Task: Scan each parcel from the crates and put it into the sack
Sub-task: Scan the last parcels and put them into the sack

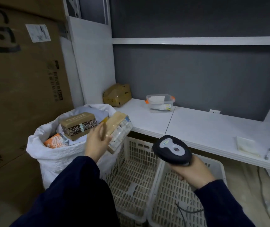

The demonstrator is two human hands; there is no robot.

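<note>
Crumpled brown box [117, 95] far left on the tabletop [204, 126], clear tub [160, 103] to its right, perhaps a pen [268, 154] near right.

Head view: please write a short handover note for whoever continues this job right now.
Left hand: blurred, against a taped parcel tilted beside the rim of the sack; grip unclear.
Right hand: grips the scanner above the crates.
Done: several parcels lie in the sack; both crates show no parcels.
Left: get the taped parcel into the sack; whether it was scanned cannot be told.
</note>
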